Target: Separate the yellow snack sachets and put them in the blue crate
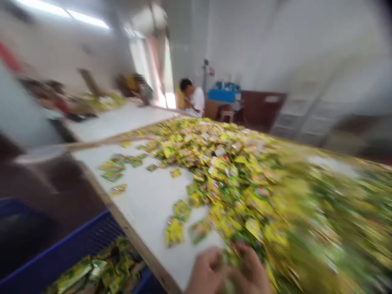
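Observation:
At the bottom edge, my left hand [206, 270] is curled, its fingers bent around small yellow-green packets [229, 259]. Close beside it, my right hand [252, 272] also has its fingers bent in on the same packets. Both hands are smeared by motion, so how many packets they hold cannot be made out. They are at the near edge of a large heap of yellow and green packets [220, 163] on a white tabletop [147, 204]. A few loose packets [174, 232] lie flat just left and ahead of my hands.
A wooden rim [122, 224] edges the table. Below it on the left stands a blue plastic crate [67, 253] with packets inside. Behind is another white table [122, 118] with packets on it. A person in white [197, 100] sits beyond the heap; others are farther left.

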{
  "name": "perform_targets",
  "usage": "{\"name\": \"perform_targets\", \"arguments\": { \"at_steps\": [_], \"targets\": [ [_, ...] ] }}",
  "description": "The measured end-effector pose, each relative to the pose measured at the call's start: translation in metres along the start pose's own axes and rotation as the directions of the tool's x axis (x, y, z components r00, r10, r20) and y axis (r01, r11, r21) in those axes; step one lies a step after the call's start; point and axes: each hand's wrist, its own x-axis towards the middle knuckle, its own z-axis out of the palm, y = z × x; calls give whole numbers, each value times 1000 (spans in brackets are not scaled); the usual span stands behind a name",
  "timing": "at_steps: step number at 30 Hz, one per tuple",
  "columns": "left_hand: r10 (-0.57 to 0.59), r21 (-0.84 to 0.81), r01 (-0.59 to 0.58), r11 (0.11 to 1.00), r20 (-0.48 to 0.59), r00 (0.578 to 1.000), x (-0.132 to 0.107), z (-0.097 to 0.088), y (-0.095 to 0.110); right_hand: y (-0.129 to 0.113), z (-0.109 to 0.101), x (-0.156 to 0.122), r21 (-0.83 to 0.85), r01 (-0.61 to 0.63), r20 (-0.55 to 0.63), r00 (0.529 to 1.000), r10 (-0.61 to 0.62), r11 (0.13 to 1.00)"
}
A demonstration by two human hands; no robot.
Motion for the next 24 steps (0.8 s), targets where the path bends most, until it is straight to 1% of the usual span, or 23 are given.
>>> {"name": "perform_targets", "arguments": {
  "at_steps": [1,2,3,4,6,8,9,11,13,14,16,18,20,22,24],
  "targets": [
    [-24,-54,26,998,36,999,-2,13,-7,7,-5,-2,61,8,23,1000,-10,998],
    [-46,-122,54,991,65,997,-2,21,-12,13,-9,-2,89,16,11,1000,-17,996],
    [-72,-201,89,976,95,993,-2,24,-14,18,-11,0,103,21,-17,1000,-19,994],
    [-100,-280,133,951,129,987,-1,24,-15,22,-12,2,134,-7,-4,1000,8,991],
    [-151,-390,223,893,206,967,3,20,-11,26,-11,5,224,-114,51,993,105,968],
    [-172,-404,263,876,249,953,3,16,-6,27,-8,6,357,-220,127,974,187,908],
    [-172,-393,261,882,246,954,3,15,-4,27,-6,5,416,-236,130,971,199,878],
    [-168,-354,234,906,208,964,1,19,-3,28,-2,3,474,-212,80,977,198,855],
    [-156,-329,196,924,145,977,2,23,-6,29,0,2,437,-187,36,981,191,880],
    [-148,-326,178,929,113,982,2,25,-8,29,0,2,400,-182,39,982,182,898],
    [-124,-287,143,947,85,989,5,26,-12,29,-3,4,313,-176,117,982,146,933],
    [-93,-185,113,976,114,989,6,26,-13,28,-8,7,202,-116,203,976,75,972],
    [-94,-114,107,988,112,989,6,25,-11,26,-12,10,118,-53,219,975,26,992],
    [-138,-147,145,978,61,989,6,25,-6,23,-12,10,137,-73,159,986,51,988],
    [-185,-193,190,963,47,982,5,24,-2,22,-9,9,233,-153,139,983,123,960]
  ]
}}
